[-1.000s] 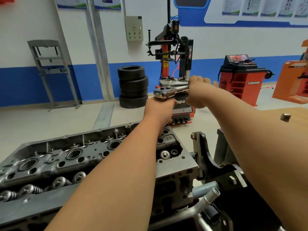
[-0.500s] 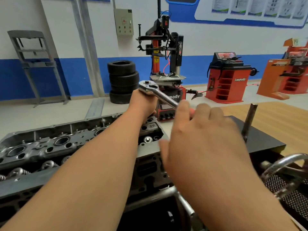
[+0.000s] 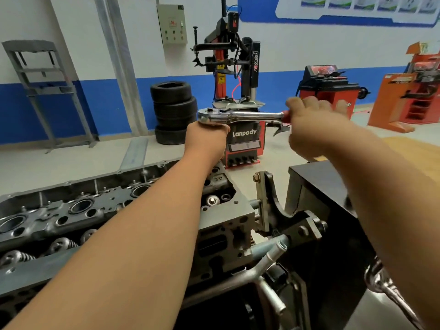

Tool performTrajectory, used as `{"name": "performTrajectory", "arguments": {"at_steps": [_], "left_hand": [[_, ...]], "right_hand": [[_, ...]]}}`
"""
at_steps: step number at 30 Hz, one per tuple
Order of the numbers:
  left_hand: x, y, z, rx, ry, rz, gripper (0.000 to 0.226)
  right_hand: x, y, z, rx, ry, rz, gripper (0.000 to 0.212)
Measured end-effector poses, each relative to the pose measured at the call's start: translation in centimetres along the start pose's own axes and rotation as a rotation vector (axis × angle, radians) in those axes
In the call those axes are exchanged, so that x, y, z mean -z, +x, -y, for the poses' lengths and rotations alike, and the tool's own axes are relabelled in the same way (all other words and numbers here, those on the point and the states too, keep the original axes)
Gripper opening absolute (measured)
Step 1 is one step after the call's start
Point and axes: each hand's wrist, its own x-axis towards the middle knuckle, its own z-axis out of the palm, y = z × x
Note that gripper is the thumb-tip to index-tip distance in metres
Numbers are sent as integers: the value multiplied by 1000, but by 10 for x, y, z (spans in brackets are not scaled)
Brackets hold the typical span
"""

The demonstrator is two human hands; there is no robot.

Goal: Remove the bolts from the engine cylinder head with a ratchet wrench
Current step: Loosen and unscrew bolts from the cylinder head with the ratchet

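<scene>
White walls with a blue lower band enclose a workshop with a pale floor. Against the far wall stand a stack of black rubber tyres [image 3: 173, 110], a grey metal rack [image 3: 45, 89] and a red and black tyre machine [image 3: 245, 136] lettered "Lanpody" on its base and "power" on its column. A red cabinet [image 3: 329, 88] stands further right; its lettering is covered by the right hand.

The cylinder head [image 3: 71, 210], a long grey cast-metal block with round bores and coil valve springs, lies at lower left, cut off by the left edge. Its right end meets a black steel bracket [image 3: 269, 206].

The ratchet wrench [image 3: 240, 115], polished chrome with a round head and a red handle, is level above the right end of the cylinder head.

The left hand [image 3: 206, 139] sits directly under the wrench head, touching it. Its grip is clenched around the part below the head; that part and the bolt beneath are hidden by the hand and forearm.

The right hand [image 3: 314, 122] is blurred. Its grip is curled round the red handle end.
</scene>
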Motion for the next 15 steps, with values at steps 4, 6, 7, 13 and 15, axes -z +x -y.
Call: {"name": "performTrajectory", "arguments": {"at_steps": [4,6,7,13,15], "left_hand": [[5,1,-2,111,-64,40,10],[7,-1,-2,136,-117,58,8],[8,-2,-2,147,-124,71,10],[8,0,-4,162,-81,77,10],[7,-1,-5,175,-60,74,10]], "right_hand": [[-5,71,34,7,151,79,65],[-10,87,52,38,202,77,64],[-11,93,56,43,225,74,64],[-10,81,44,17,172,54,67],[-5,64,36,-35,54,68,68]]}}
